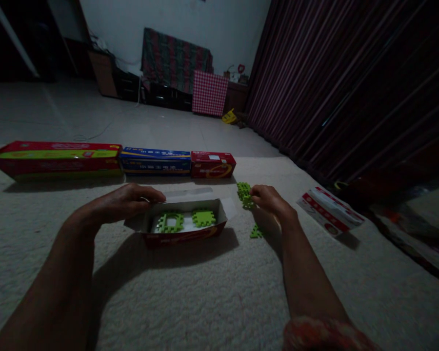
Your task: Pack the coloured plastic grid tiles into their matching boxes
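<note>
An open cardboard box [183, 236], dark red outside and white inside, stands on the pale textured mat with its flaps folded out. Inside lie two green interlocking toy pieces: one with a square opening [170, 215] and one solid piece [204, 218]. My left hand [131, 201] grips the box at its back left corner, thumb partly hidden. To the right of the box, my right hand [271, 199] pinches the edge of green interlocking pieces [244, 193] lying together on the mat. A triangular green piece [256, 232] rests nearer to me, beneath that wrist.
Behind the box a row of closed boxes spans the mat: a long red and yellow one [66, 160], a blue one [155, 162] and a small red one [212, 165]. A red and white package [331, 210] lies at right, near a dark striped curtain [314, 73].
</note>
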`<action>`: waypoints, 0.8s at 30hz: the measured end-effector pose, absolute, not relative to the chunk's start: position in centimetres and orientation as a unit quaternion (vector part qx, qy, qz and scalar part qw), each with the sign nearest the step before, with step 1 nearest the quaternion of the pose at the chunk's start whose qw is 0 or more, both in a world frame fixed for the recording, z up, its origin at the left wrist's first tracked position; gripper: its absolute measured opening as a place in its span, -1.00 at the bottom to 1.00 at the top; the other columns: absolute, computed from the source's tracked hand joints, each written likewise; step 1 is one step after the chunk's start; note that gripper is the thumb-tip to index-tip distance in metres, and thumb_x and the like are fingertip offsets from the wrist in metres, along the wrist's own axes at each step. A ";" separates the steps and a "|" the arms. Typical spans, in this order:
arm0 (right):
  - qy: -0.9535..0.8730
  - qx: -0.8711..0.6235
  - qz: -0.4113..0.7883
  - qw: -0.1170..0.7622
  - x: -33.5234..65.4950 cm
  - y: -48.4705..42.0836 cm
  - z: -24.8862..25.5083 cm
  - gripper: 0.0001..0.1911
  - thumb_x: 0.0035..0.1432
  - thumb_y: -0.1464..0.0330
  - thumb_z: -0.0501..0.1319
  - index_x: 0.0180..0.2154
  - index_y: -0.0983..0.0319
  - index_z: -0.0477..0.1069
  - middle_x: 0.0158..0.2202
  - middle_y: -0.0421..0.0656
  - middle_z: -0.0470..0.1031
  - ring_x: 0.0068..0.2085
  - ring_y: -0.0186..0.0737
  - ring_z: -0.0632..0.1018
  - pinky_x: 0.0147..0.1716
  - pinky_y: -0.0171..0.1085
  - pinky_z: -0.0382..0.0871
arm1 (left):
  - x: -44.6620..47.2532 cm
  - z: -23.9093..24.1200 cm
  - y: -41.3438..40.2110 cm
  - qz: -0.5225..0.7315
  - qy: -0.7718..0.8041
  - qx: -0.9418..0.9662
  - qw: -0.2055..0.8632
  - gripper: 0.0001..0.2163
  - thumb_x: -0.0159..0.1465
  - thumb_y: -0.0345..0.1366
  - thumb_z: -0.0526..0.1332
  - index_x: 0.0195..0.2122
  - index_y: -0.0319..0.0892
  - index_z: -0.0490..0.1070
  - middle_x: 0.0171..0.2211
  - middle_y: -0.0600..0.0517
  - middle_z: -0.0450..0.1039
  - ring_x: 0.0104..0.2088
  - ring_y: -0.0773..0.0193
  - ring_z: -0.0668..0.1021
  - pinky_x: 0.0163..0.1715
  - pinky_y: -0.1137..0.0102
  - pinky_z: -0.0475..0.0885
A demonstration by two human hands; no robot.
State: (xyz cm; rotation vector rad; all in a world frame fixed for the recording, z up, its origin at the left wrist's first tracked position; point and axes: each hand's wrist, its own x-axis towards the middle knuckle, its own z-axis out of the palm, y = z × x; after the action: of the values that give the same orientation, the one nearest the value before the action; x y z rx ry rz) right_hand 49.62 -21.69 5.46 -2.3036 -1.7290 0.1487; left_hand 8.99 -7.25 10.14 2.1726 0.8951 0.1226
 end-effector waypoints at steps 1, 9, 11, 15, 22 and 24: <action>-0.600 -0.786 0.076 0.129 49.3 -21.6 5.9 -0.79 0.14 0.45 0.15 -0.24 0.23 0.55 -0.29 -0.11 0.58 -0.27 -0.18 0.53 -0.26 -0.29 0.33 | 9.0 10.2 -7.3 0.051 0.351 0.853 0.383 -0.54 0.04 -0.12 0.20 -0.07 -0.16 0.62 -0.04 -0.12 0.61 -0.22 0.05 0.61 -0.32 0.34 0.53; -0.600 -0.778 0.182 0.039 45.8 -21.0 7.5 -0.83 0.09 0.49 0.23 -0.25 0.26 0.55 -0.23 -0.10 0.62 -0.25 -0.21 0.56 -0.30 -0.32 0.34 | 9.2 10.4 -7.5 0.058 0.356 0.858 0.366 -0.58 0.04 -0.13 0.18 -0.12 -0.10 0.64 -0.07 -0.09 0.62 -0.17 0.04 0.61 -0.22 0.31 0.54; -0.584 -0.792 0.175 0.028 45.4 -21.0 7.3 -0.84 0.04 0.48 0.29 -0.26 0.25 0.55 -0.22 -0.10 0.63 -0.24 -0.20 0.57 -0.30 -0.32 0.36 | 9.1 10.2 -7.3 0.057 0.354 0.859 0.367 -0.57 0.05 -0.13 0.18 -0.10 -0.11 0.64 -0.06 -0.09 0.62 -0.13 0.03 0.60 -0.18 0.31 0.53; -0.579 -0.794 0.183 0.011 44.7 -21.0 6.5 -0.84 -0.07 0.45 0.38 -0.35 0.20 0.52 -0.30 -0.14 0.62 -0.30 -0.20 0.57 -0.37 -0.31 0.36 | 8.9 9.7 -7.1 0.068 0.343 0.857 0.379 -0.57 0.05 -0.15 0.20 -0.08 -0.13 0.63 -0.07 -0.10 0.62 -0.13 0.03 0.59 -0.20 0.33 0.52; -0.585 -0.794 0.162 -0.040 43.4 -20.9 5.6 -0.83 -0.18 0.49 0.38 -0.45 0.20 0.47 -0.45 -0.16 0.56 -0.42 -0.21 0.53 -0.51 -0.32 0.27 | 8.9 10.0 -7.3 0.060 0.342 0.853 0.390 -0.58 0.06 -0.19 0.20 -0.07 -0.16 0.62 -0.14 -0.09 0.63 -0.25 0.10 0.58 -0.28 0.36 0.49; -0.589 -0.795 0.145 -0.024 43.7 -21.2 6.3 -0.81 -0.17 0.48 0.40 -0.41 0.20 0.49 -0.38 -0.14 0.57 -0.37 -0.19 0.55 -0.46 -0.31 0.31 | 8.9 10.0 -7.3 0.064 0.338 0.855 0.389 -0.59 0.07 -0.19 0.19 -0.10 -0.18 0.63 -0.15 -0.09 0.62 -0.21 0.09 0.58 -0.25 0.35 0.49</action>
State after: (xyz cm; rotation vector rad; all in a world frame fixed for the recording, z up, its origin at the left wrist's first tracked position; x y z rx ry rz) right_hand 43.73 -21.16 6.35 -2.5362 -1.8781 0.4623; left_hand 8.90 -7.33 10.01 2.1740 0.8591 0.1619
